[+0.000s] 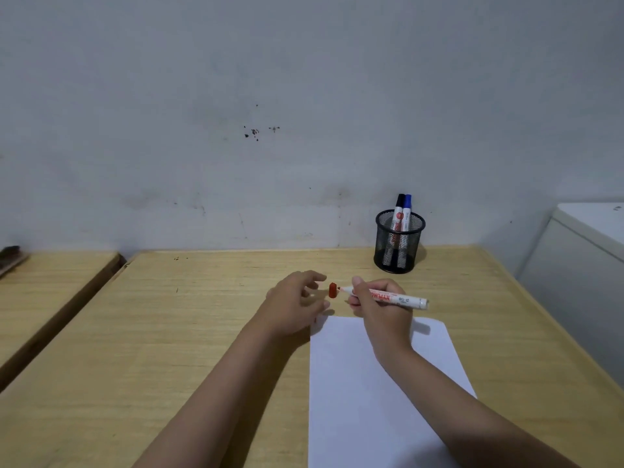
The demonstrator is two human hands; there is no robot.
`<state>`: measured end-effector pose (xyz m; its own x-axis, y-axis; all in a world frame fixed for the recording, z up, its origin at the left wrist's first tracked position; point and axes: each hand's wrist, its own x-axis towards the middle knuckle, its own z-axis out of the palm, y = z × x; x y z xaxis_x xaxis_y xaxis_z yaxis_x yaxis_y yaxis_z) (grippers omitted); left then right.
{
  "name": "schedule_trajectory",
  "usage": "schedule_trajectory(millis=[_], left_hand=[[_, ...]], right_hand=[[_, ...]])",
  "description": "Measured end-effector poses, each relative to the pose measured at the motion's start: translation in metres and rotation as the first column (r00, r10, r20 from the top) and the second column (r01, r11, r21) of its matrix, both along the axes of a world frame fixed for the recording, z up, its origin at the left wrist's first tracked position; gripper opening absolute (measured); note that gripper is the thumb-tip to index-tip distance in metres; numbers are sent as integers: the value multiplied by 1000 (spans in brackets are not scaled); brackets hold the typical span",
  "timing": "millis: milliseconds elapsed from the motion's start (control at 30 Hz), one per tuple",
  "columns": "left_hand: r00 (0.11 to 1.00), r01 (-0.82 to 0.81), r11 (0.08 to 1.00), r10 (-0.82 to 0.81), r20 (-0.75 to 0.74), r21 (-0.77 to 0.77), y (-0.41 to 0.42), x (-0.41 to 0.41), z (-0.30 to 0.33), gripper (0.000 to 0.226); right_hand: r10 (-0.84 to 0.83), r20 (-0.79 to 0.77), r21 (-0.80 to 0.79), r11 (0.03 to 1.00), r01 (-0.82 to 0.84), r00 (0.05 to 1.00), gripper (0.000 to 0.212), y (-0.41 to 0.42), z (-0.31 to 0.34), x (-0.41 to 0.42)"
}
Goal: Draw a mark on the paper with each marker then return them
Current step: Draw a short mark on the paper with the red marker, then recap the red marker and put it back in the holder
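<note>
On the wooden desk [169,332] a blank white paper [371,400] lies under the right hand [381,309], which grips an uncapped red marker [401,298] above the sheet's far edge, while the left hand [293,305] hovers loose-fingered beside the upright red cap [333,290], with a mesh pen holder [398,244] beyond.

Three markers [398,297], one red cap [333,290], one paper sheet [371,383], one mesh holder [398,244].

The white marker [398,297] in the right hand [381,307] is showing red letters reading roughly "OWMAN"; smaller print is staying illegible.
</note>
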<state>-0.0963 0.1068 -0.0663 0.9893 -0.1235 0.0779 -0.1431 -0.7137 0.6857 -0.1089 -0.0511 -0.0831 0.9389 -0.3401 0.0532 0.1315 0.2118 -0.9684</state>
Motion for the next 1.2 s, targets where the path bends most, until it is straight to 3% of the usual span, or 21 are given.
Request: schedule_trajectory(millis=[100,233,300,367,467,533,667,967,1200], left_hand=[[1000,-12,998,11,17,57,-19,15,6,42],[998,-69,997,69,-9,30,-32,28,5,22],[993,-119,988,118,-12,-93,-34,30,7,14],[985,-171,930,163,-54,-326,-35,27,13,13],[986,-150,765,72,-149,-626,-35,19,26,17],[984,-124,703,-2,-175,-700,-35,13,33,17],[977,-87,662,-89,-193,-745,-37,5,40,16],[964,1,696,-191,-184,-718,-36,-7,48,14],[985,66,680,-163,-62,-730,-37,-6,54,12]], right_hand=[[-46,53,25,999,45,998,18,-4,4,2],[-50,75,55,997,45,996,13,-12,8,3],[-35,89,69,997,29,995,11,-16,11,3],[-39,109,86,996,29,993,14,-21,16,3],[-60,119,113,992,46,991,15,-28,24,5],[-48,124,127,991,32,991,16,-30,28,4],[-7,139,142,990,-13,990,15,-31,32,-1],[193,155,124,969,-213,969,11,-37,44,-9],[227,185,134,958,-254,956,9,-39,54,-9]])
